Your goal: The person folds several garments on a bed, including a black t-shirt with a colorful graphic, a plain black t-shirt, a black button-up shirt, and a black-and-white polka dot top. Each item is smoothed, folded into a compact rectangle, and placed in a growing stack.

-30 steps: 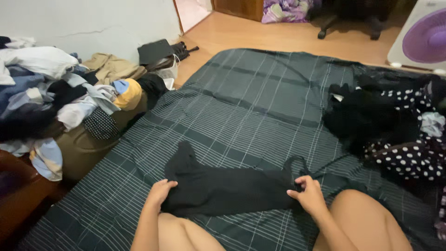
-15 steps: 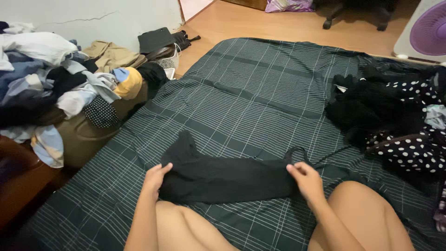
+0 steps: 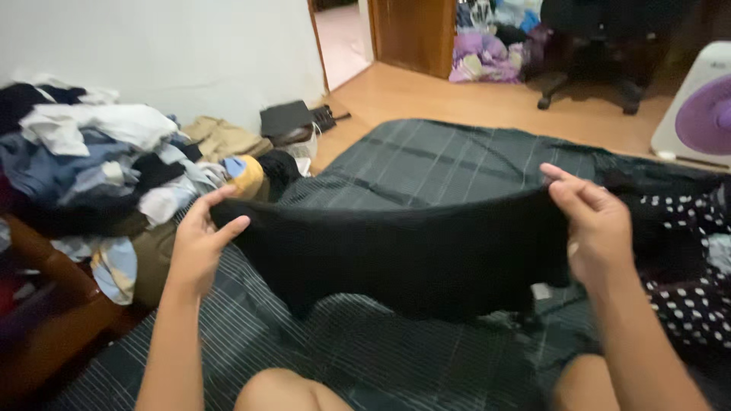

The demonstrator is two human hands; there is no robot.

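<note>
A black garment (image 3: 396,255) hangs stretched wide in the air above a dark green checked sheet (image 3: 449,164). My left hand (image 3: 199,240) pinches its left end between thumb and fingers. My right hand (image 3: 594,224) grips its right end at about the same height. The cloth sags in the middle and hides part of the sheet behind it. My bare knees show at the bottom of the view.
A tall heap of mixed clothes (image 3: 91,164) lies at the left. Black and polka-dot clothes (image 3: 697,297) sit at the right. A white fan with purple blades (image 3: 700,106) stands at the far right. Beyond the sheet, a wooden floor (image 3: 457,99) runs to an office chair (image 3: 594,46).
Both hands have lifted the black garment off the sheet and pulled it wide in the air. The view has tilted up toward the doorway.
</note>
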